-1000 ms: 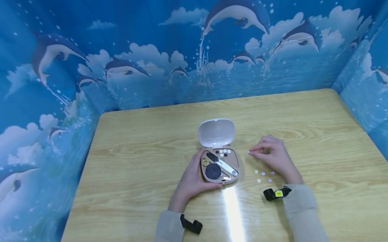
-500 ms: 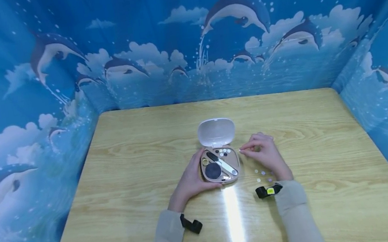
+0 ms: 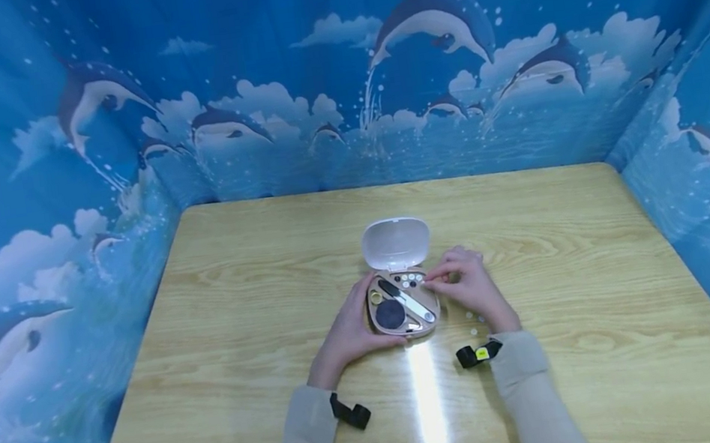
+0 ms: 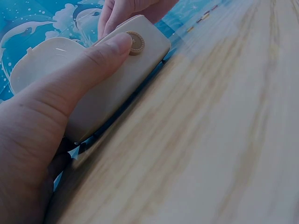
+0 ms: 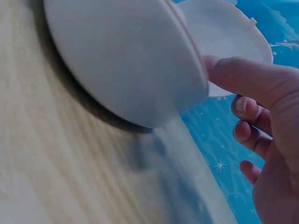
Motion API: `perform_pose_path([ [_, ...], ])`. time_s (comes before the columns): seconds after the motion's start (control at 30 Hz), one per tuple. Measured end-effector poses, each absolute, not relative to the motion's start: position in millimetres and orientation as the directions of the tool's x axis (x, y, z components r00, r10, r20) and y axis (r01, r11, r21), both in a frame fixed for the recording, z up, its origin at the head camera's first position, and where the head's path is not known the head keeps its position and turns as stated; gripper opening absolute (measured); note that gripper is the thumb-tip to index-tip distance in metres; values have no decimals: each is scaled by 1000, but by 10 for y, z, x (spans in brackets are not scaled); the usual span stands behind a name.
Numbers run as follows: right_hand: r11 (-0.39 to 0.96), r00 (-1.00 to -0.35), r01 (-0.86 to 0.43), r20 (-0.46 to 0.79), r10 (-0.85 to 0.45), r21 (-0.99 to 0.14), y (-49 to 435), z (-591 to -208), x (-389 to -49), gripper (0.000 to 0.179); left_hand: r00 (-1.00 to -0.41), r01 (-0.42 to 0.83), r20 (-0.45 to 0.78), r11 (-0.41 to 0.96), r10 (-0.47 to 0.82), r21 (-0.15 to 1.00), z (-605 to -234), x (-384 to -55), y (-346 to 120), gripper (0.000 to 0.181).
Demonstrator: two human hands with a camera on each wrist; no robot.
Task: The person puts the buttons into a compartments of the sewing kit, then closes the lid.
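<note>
A sewing-kit-like box (image 3: 431, 292) with its clear lid (image 3: 396, 243) raised sits mid-table. My left hand (image 3: 351, 330) grips it from the left; in the left wrist view the thumb lies on the round clasp (image 4: 136, 43). My right hand (image 3: 472, 287) is over the box's right edge, pinching a small pale button (image 3: 423, 283), whose kind is hard to make out; the right wrist view hides it behind the box wall. Inside are several white and dark buttons (image 3: 409, 277), a slanted black-and-white tool (image 3: 407, 300), a dark round disc (image 3: 390, 313) and a gold ring-shaped piece (image 3: 375, 297).
A few loose pale buttons (image 3: 473, 331) lie on the wooden table (image 3: 268, 279) right of the box, partly hidden by my right hand and wrist. A blue dolphin-print curtain (image 3: 285, 110) encloses the table at the back and sides.
My right hand has moved left from above the table to the box's right edge, carrying the small pale button. My left hand and the box have stayed in place.
</note>
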State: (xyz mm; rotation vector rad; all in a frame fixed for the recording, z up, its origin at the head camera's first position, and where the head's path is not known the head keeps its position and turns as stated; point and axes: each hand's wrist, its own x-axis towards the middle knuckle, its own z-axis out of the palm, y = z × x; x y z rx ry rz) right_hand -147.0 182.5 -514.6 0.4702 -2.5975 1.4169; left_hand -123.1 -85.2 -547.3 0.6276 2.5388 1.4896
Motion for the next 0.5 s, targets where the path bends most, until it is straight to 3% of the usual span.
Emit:
perform_pose_path([
  [0.5, 564, -928, -372, 280, -245, -737, 1723, -5119, -1459, 11, -907, 272, 83, 424, 413, 864, -5454, -1222, -859, 133],
])
